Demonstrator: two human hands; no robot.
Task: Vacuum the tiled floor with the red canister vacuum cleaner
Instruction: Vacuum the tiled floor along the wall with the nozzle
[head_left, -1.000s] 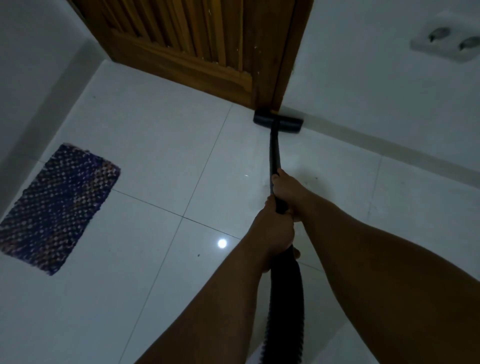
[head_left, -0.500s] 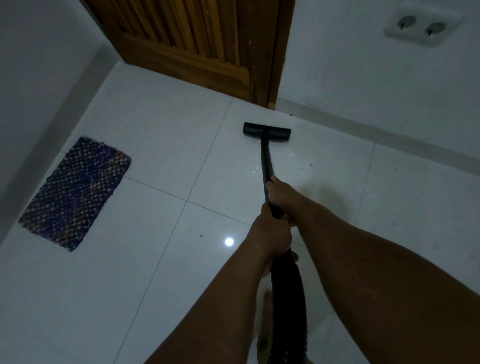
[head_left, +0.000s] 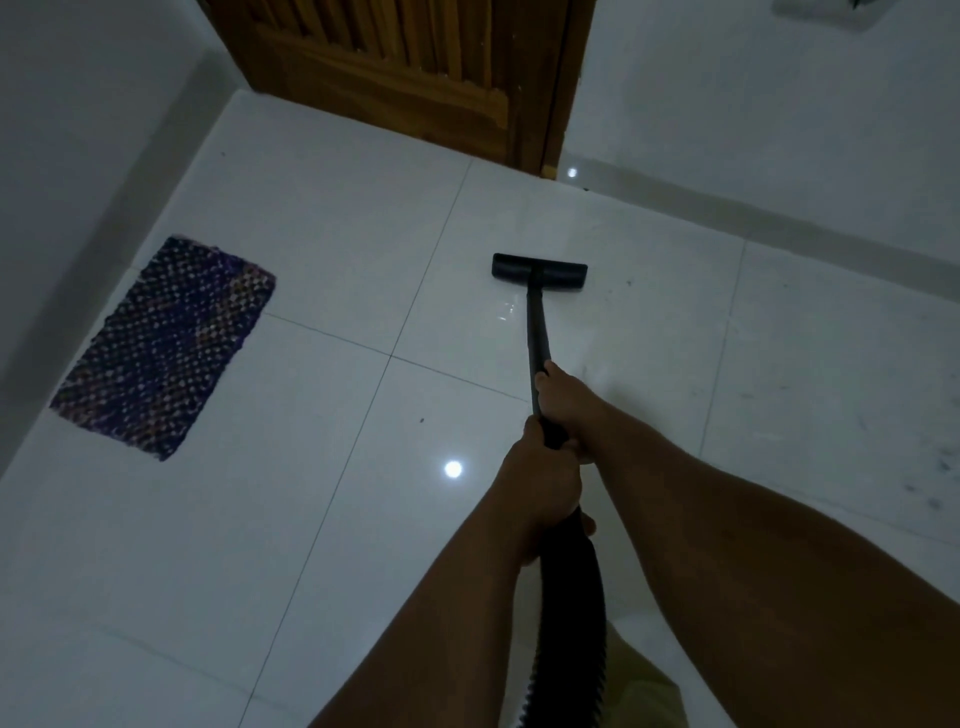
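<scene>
The black floor head (head_left: 539, 273) of the vacuum lies flat on the white tiled floor (head_left: 322, 519), well short of the wooden door. Its black wand (head_left: 535, 332) runs back toward me. My right hand (head_left: 563, 402) grips the wand farther down. My left hand (head_left: 540, 488) grips just behind it, where the ribbed black hose (head_left: 571, 623) begins. The hose drops out of view at the bottom edge. The red canister is not in view.
A brown wooden door (head_left: 395, 73) stands at the back, with a white wall and grey skirting (head_left: 779, 223) to its right. A purple woven mat (head_left: 166, 343) lies by the left wall. Dark specks mark the tiles at the right.
The floor head has been pulled back from the base of the door toward me, across about half a tile. Both hands keep their grip on the wand.
</scene>
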